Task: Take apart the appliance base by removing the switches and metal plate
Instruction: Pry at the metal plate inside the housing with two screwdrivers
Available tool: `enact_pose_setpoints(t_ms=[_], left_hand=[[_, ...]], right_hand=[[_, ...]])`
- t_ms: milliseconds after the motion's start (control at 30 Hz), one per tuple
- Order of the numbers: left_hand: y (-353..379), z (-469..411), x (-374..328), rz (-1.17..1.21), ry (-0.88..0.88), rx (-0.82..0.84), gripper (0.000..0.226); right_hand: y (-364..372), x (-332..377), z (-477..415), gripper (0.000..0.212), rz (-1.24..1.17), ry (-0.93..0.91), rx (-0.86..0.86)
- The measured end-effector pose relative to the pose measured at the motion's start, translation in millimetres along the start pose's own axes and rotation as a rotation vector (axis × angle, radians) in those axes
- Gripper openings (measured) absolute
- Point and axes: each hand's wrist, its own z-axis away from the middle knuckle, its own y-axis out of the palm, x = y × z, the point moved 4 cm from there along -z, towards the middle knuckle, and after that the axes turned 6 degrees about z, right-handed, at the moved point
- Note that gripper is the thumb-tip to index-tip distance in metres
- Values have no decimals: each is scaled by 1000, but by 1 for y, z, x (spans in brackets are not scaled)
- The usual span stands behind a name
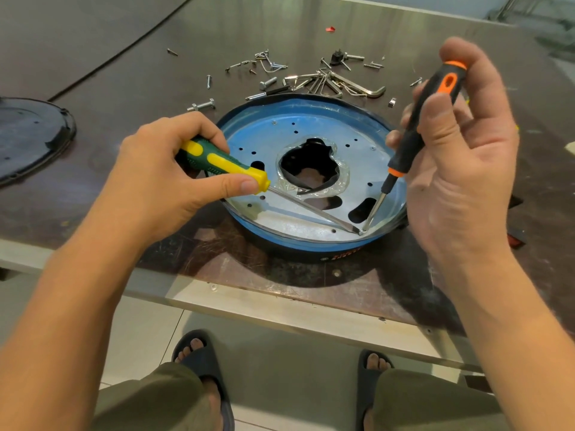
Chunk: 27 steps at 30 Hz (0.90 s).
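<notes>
The round appliance base (270, 234) lies upside down near the table's front edge, with a blue rim and black side. Inside it sits the metal plate (264, 141), with small holes and a ragged middle opening. My left hand (161, 178) grips a yellow-green screwdriver (224, 164), whose long shaft slants down to the plate's near right edge. My right hand (457, 163) holds a black-orange screwdriver (426, 119) more upright. Both tips meet at one screw (362, 232) by the rim.
Loose screws, bolts and hex keys (326, 80) are scattered behind the base. A black round cover (28, 135) lies at the far left. A small red piece (330, 28) sits at the back, dark parts (518, 237) at the right. The table edge (249, 303) runs below the base.
</notes>
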Motion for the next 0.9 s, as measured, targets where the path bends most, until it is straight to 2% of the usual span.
enact_pose_setpoints(t_ms=[133, 267, 433, 633, 900], left_hand=[[0, 0, 0, -7, 2, 0, 56], [1, -1, 1, 1, 4, -3, 56], [1, -1, 1, -3, 11, 5, 58], [1, 0, 0, -14, 12, 5, 57], [1, 0, 1, -8, 1, 11, 55]], right_hand=[[-2, -2, 0, 33, -57, 43, 21], [-1, 0, -1, 23, -92, 66, -15], [1, 0, 0, 34, -57, 52, -5], [-1, 1, 1, 25, -59, 62, -18], [-3, -2, 0, 35, -50, 59, 19]])
